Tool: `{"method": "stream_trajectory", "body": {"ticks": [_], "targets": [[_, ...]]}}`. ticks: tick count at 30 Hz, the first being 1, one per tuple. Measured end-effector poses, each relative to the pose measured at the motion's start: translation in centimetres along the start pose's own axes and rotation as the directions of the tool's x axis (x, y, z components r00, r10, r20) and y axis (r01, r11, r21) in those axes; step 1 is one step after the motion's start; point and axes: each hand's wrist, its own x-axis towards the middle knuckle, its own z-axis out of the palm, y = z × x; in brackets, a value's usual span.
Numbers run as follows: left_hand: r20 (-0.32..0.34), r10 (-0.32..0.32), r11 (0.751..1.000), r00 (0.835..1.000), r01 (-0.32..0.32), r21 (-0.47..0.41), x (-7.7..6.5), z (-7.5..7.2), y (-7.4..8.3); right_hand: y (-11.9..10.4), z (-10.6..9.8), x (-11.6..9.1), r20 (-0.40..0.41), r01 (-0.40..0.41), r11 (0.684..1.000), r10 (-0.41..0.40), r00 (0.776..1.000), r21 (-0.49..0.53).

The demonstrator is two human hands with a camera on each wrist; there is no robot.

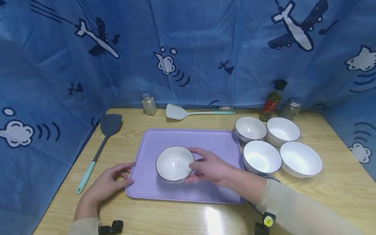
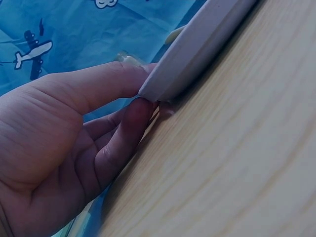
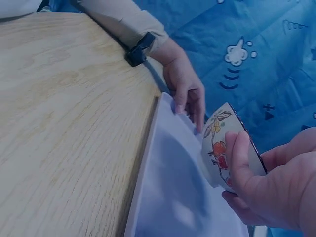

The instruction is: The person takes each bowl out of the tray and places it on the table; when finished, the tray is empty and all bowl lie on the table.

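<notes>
A white bowl (image 1: pixel 174 164) with a dark rim is over the middle of the lilac tray (image 1: pixel 191 137). My right hand (image 1: pixel 210 168) grips its right side, thumb and fingers at the rim and outer wall. Orange and red fruit decorates the outside of the bowl (image 3: pixel 219 148) in the right wrist view, where it is close over the tray. My left hand (image 1: pixel 107 182) holds the left edge of the tray; in the left wrist view, the thumb and fingers pinch the tray's rim (image 2: pixel 185 59) at a corner.
Several white bowls (image 1: pixel 261 156) stand close together right of the tray. Partly hidden under my right forearm is a dark-patterned dish (image 1: pixel 271 178). A grey spatula (image 1: pixel 101 147) lies at left, a white spatula (image 1: pixel 177 112) behind. Jars (image 1: pixel 149 105) and a sauce bottle (image 1: pixel 271 102) stand along the back.
</notes>
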Motion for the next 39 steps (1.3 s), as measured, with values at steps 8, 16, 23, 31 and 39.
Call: {"method": "stream_trajectory", "body": {"ticks": [8,16,23,31,39], "targets": [[0.013,0.023,1.000,1.000,-0.022,-0.022,-0.1,-0.3,-0.2,-0.1,-2.7,-3.1,0.023,0.032,0.999,-0.032,0.999,-0.012],[0.017,0.016,1.000,1.000,-0.015,-0.026,-0.2,0.1,-0.3,-0.8,-5.3,-6.4,-0.010,0.054,0.997,-0.054,0.998,-0.053],[0.015,0.006,1.000,1.000,-0.006,-0.020,-0.1,0.2,-0.4,-1.5,-7.6,-9.2,0.017,0.090,0.989,-0.089,0.996,-0.114],[0.019,0.034,0.999,0.999,-0.033,-0.037,-0.2,0.1,-0.4,-0.7,-11.2,-12.1,0.071,0.144,0.981,-0.136,0.988,-0.128],[0.028,0.044,0.996,0.999,-0.042,-0.079,-0.3,0.2,-0.3,1.2,-16.3,-15.0,0.061,0.141,0.978,-0.133,0.989,-0.151]]}}
